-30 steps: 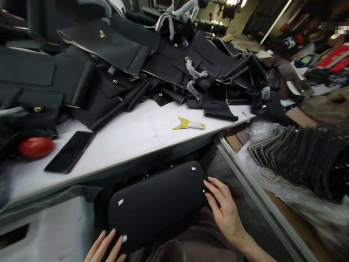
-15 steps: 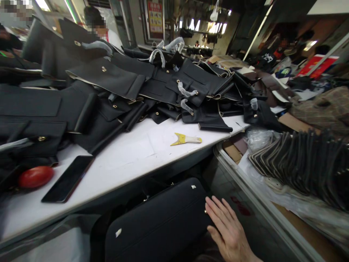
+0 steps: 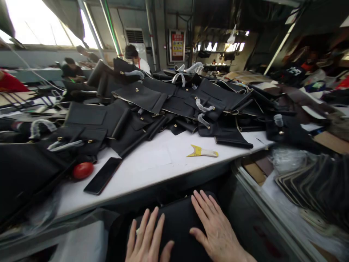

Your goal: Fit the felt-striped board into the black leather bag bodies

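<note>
A black leather bag [image 3: 178, 222] lies close to me below the table's edge, its flat panel facing up. My left hand [image 3: 148, 238] rests on the bag's left part with fingers spread. On the right part, my right hand [image 3: 214, 227] lies flat, thumb held apart from the fingers. Neither hand grips anything. A small white patch shows between the fingers of my left hand. Just beyond the bag, on the white tabletop [image 3: 152, 174], lie a yellow-and-white fork-ended tool [image 3: 202, 151] and a black phone [image 3: 102, 176].
Black leather bag pieces [image 3: 174, 98] with plastic-wrapped handles are heaped along the table. A red round object [image 3: 83, 170] sits beside the phone. To the right, a metal-edged bin [image 3: 256, 196] stands by a row of dark pieces [image 3: 311, 182]. People work in the background.
My left hand has come into view onto the bag. My right hand has moved left, further over the panel. The view has swung left and up.
</note>
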`<action>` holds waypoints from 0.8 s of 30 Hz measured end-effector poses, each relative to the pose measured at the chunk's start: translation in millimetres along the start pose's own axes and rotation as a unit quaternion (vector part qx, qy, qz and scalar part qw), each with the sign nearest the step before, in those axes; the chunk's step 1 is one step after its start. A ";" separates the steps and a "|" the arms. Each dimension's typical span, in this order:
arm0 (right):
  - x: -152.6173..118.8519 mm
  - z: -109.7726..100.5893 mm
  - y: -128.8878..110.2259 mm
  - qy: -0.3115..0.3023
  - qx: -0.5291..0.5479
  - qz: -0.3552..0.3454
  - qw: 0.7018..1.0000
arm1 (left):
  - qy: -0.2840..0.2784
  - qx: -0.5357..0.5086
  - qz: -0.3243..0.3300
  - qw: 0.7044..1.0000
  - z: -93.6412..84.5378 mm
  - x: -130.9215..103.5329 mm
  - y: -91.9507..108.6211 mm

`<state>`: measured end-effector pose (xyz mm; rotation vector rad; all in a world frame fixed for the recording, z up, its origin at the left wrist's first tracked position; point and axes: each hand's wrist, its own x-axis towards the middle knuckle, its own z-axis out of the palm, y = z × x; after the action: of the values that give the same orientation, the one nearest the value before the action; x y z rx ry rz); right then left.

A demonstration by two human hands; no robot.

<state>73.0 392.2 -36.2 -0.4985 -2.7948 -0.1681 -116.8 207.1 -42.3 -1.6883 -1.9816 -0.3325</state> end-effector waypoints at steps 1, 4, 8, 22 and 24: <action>0.8 4.8 -3.3 0.009 -0.009 -0.021 1.000 | -0.016 0.006 -0.004 1.000 0.3 6.0 5.7; 0.5 19.9 -8.0 0.040 -0.019 -0.055 0.997 | -0.081 -0.008 -0.057 0.995 0.1 15.6 20.0; 6.8 38.7 -9.7 0.060 0.030 -0.066 0.996 | -0.185 -0.090 -0.149 0.967 -2.9 19.1 28.5; 14.8 42.3 46.3 0.029 0.104 -0.134 0.985 | -0.201 -0.198 -0.278 0.918 -16.2 16.0 -13.3; 4.6 47.3 61.5 0.019 0.138 -0.111 0.984 | -0.209 -0.226 -0.319 0.897 -15.7 6.8 -22.8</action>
<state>78.0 458.8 -75.8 -0.1171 -2.7684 0.1596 -136.1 200.6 -22.3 -1.3742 -2.9555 -0.7608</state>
